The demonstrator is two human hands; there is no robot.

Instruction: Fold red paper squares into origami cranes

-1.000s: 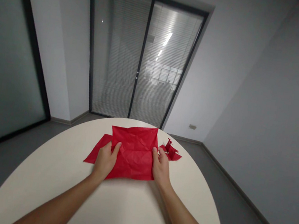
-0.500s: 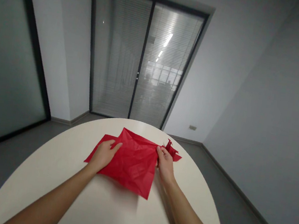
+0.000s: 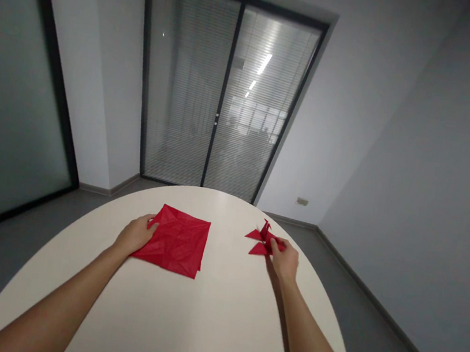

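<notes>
A creased red paper sheet [image 3: 176,239] lies flat on the left part of the round white table [image 3: 207,312], over another red sheet whose edge shows below it. My left hand [image 3: 136,235] rests on the sheet's left edge, fingers curled on the paper. To the right stands a small folded red paper crane [image 3: 264,238]. My right hand [image 3: 284,259] reaches it from the near side and its fingertips pinch the crane's near wing.
Beyond the table's far edge is a dark-framed glass double door with blinds [image 3: 223,93]. Grey walls and grey floor surround the table. A frosted glass panel [image 3: 8,109] stands on the left.
The red sheet has been carried left and laid down on the other sheet. My right hand let go of it and moved right to the paper crane.
</notes>
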